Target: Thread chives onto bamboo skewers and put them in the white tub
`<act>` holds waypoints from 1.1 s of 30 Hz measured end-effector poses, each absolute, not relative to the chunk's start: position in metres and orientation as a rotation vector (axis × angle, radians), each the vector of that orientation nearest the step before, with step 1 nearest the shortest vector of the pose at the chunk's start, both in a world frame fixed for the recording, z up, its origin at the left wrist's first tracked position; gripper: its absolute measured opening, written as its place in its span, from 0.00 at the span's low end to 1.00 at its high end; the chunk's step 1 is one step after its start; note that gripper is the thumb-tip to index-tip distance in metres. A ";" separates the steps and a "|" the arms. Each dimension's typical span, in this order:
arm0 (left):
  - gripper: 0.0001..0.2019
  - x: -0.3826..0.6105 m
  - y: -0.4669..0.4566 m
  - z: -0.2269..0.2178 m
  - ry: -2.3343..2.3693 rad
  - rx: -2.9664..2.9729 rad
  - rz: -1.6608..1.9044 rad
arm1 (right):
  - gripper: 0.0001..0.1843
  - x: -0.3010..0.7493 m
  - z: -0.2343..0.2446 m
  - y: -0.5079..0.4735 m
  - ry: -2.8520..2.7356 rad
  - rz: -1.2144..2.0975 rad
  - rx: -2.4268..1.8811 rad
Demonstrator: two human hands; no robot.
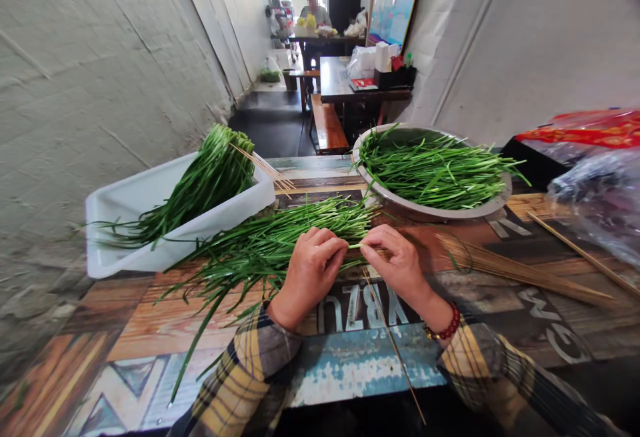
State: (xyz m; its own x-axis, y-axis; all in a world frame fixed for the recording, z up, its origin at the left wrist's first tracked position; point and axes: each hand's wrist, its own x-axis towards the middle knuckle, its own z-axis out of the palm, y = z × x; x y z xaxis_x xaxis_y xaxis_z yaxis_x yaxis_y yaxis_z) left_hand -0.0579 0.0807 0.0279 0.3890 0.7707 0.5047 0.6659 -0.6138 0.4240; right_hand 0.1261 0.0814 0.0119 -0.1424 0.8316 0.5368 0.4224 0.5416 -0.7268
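Observation:
My left hand (316, 265) and my right hand (396, 260) meet over the table, each with thumb and forefinger pinched on a garlic chive (355, 246), whose pale end spans the short gap between them. Just behind lies a loose pile of garlic chives (270, 233), leaves trailing left. Below my right hand a thin bamboo skewer (395, 343) slants toward the table's front edge. To the right, a fanned bundle of bamboo skewers (520, 270) rests on the table.
At the left, a white plastic tub (120, 253) holds skewered chives (215, 177). A round basin (430, 210) heaped with chives stands back right. Clear plastic bags (605, 190) lie far right, near a thicker stick (580, 250). Further back are a bench (327, 123), tables and a seated person (315, 13).

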 end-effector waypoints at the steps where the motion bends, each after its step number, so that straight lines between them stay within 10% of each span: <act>1: 0.08 -0.058 0.081 0.028 1.303 2.502 1.022 | 0.07 0.125 0.012 0.081 -1.747 0.521 -1.054; 19: 0.11 -0.055 0.078 0.025 1.274 2.706 0.818 | 0.10 0.119 -0.009 0.089 -1.146 1.118 -1.153; 33: 0.09 -0.058 0.078 0.025 1.300 2.633 0.938 | 0.10 0.121 0.000 0.087 -1.691 0.697 -1.086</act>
State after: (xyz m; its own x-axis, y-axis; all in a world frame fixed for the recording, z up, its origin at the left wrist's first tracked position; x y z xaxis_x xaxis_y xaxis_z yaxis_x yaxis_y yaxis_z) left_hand -0.0579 0.0779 0.0255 0.4596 0.7378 0.4943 0.7019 -0.6428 0.3068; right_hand 0.1210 0.0868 0.0005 -0.1299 0.8986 0.4191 0.3422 0.4374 -0.8316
